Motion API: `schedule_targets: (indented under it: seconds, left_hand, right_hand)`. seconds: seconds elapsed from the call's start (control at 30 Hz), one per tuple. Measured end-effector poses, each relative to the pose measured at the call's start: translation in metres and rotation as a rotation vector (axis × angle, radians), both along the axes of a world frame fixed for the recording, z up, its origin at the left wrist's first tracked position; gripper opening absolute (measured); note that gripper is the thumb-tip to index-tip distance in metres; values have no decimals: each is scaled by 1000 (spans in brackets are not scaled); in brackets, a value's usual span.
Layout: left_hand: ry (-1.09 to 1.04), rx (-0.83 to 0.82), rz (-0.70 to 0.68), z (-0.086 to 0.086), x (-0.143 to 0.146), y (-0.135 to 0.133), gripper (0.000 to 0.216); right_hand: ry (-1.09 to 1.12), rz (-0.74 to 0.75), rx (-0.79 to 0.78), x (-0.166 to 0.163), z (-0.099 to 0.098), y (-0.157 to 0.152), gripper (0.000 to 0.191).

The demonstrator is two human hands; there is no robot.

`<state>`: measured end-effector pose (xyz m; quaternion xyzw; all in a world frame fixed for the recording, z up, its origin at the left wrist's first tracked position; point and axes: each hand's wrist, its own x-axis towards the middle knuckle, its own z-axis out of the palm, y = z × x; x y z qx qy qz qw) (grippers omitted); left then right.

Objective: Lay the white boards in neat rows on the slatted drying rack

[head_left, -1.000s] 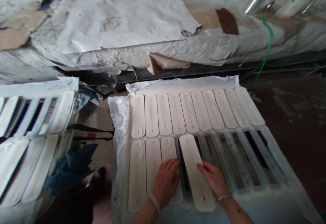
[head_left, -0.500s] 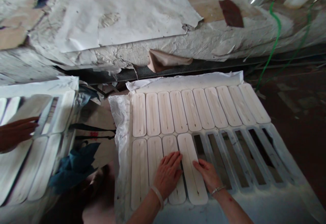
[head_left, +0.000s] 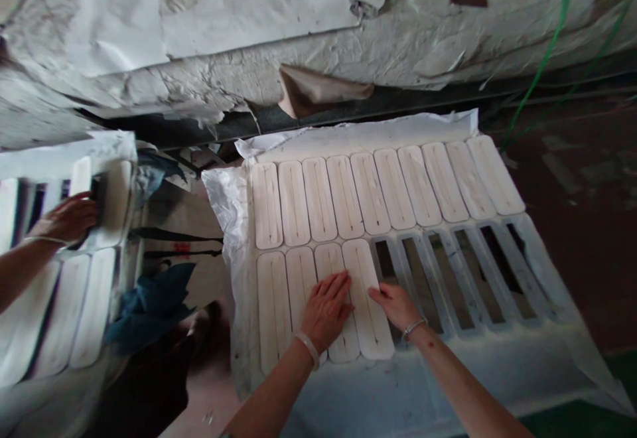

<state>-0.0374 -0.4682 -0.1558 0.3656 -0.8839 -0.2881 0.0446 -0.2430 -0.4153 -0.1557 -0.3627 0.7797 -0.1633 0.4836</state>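
Pale, round-cornered strips [head_left: 319, 199], each with a thin dark line down its middle, lie in two rows on a whitish slotted frame [head_left: 343, 391]. My left hand [head_left: 326, 312] lies flat, fingers together, over the front row's third strip [head_left: 328, 259], its fingertips at the edge of the fourth strip [head_left: 371, 322]. At that fourth strip's right edge, my right hand [head_left: 398, 305] grips with the thumb on top; its other fingers are partly hidden. Open slots [head_left: 460, 279] show to the right of this hand.
At the left, another person's hand [head_left: 67, 219] holds a pale strip [head_left: 80, 176] over a similar frame. A blue cloth [head_left: 154, 302] lies between the frames. Behind runs a crusted bench edge [head_left: 213, 83] with a hanging brown scrap [head_left: 318, 89]; a green cord [head_left: 540, 60] hangs at right.
My view has tilted down, so everything sits higher in it. Both my hands keep their places at the fourth strip. The other person's hand has moved and now holds a strip raised.
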Motion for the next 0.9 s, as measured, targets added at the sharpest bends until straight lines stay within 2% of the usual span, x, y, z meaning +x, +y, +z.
schedule_targets:
  seconds: [0.3,0.6,0.67,0.77,0.9]
  left_hand:
    - [-9,-28,-13,-4,-1,3,58]
    - [-44,-1,-39,2,-3,-1,60]
    - [-47,2,-39,2,-4,-1,60]
    - [-42,3,-34,2,-4,0,60]
    - [-36,-1,-13,1,-4,2,59]
  right_hand:
    - [205,304,97,-3,15,-16,35]
    - [509,433,150,3,26,-21,47]
    - [584,451,110,7,29,-20,46]
    - [638,494,-41,19,35,-8,33]
    - [602,591,-276,39,35,36,27]
